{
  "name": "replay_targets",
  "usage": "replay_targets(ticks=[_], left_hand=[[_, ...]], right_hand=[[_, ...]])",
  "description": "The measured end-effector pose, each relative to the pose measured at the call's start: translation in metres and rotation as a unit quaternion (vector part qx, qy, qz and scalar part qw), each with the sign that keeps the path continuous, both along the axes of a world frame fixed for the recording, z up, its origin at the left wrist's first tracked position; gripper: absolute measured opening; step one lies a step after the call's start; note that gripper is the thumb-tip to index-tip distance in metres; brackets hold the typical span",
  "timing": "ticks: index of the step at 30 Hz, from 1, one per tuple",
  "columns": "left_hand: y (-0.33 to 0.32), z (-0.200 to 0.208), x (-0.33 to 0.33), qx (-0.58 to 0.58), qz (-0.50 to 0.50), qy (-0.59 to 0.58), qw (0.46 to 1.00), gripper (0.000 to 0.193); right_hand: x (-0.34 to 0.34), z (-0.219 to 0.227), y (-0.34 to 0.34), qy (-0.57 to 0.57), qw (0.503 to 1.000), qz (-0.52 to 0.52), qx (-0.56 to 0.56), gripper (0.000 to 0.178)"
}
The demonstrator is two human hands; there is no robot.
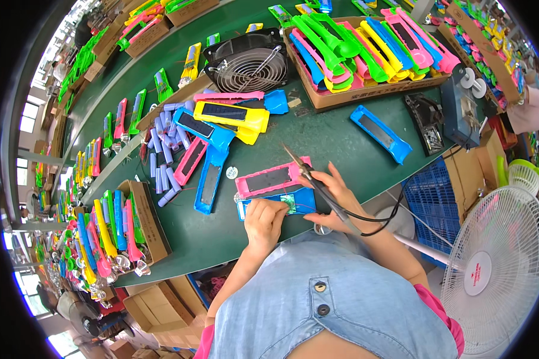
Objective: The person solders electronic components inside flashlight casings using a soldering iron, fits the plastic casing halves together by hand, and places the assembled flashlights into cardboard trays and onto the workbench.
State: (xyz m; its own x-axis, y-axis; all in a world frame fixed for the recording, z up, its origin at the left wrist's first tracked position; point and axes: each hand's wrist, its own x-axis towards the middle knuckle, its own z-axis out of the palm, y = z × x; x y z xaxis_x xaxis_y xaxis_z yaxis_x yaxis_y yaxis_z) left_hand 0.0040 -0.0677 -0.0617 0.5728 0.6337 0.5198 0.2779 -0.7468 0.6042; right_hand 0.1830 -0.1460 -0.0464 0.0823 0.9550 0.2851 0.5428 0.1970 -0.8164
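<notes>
In front of me at the table's near edge lies a blue plastic casing (pixel 306 202) with a small green circuit board (pixel 288 203) in it. My left hand (pixel 266 222) is closed in a pinch at the casing, beside the board; what its fingertips grip is hidden. A soldering iron (pixel 301 165) is in my right hand (pixel 339 200), its tip pointing up and left above the table. The right thumb reaches toward the casing's right end. Just beyond lies a pink casing (pixel 272 179) with a dark panel. A round shiny part (pixel 322 229) shows beneath my right hand.
Blue and yellow casings (pixel 233 113) and purple cylindrical cells (pixel 167 143) lie ahead left. A box of colored casings (pixel 365 90) and a black fan (pixel 247 63) stand at the back. One blue casing (pixel 380 133) lies right; a white fan (pixel 497 269) stands beside the table.
</notes>
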Motion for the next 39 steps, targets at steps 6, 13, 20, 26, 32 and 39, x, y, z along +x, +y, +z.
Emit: replay_targets(ticks=[6, 13, 20, 26, 32, 39], left_hand=[[-0.003, 0.010, 0.002, -0.002, -0.003, 0.052, 0.999, 0.015], [-0.004, 0.021, -0.002, -0.193, 0.036, 0.011, 0.981, 0.013], [-0.006, 0.018, -0.002, -0.157, 0.054, 0.021, 0.986, 0.012], [-0.005, 0.018, -0.002, -0.147, 0.053, 0.024, 0.987, 0.012], [-0.006, 0.018, -0.001, -0.148, 0.057, 0.032, 0.987, 0.012], [-0.005, 0.018, 0.000, -0.150, 0.054, 0.040, 0.986, 0.012]], right_hand=[[-0.012, -0.007, -0.042, 0.013, 0.985, -0.140, 0.100, 0.034], [-0.031, -0.034, -0.057, 0.238, 0.926, -0.252, 0.150, 0.019], [-0.032, -0.041, -0.055, 0.282, 0.925, -0.244, 0.072, 0.022], [-0.034, -0.039, -0.051, 0.297, 0.925, -0.221, 0.088, 0.023], [-0.042, -0.020, -0.043, 0.384, 0.879, -0.273, 0.076, 0.015], [-0.035, -0.026, -0.052, 0.347, 0.904, -0.224, 0.114, 0.020]])
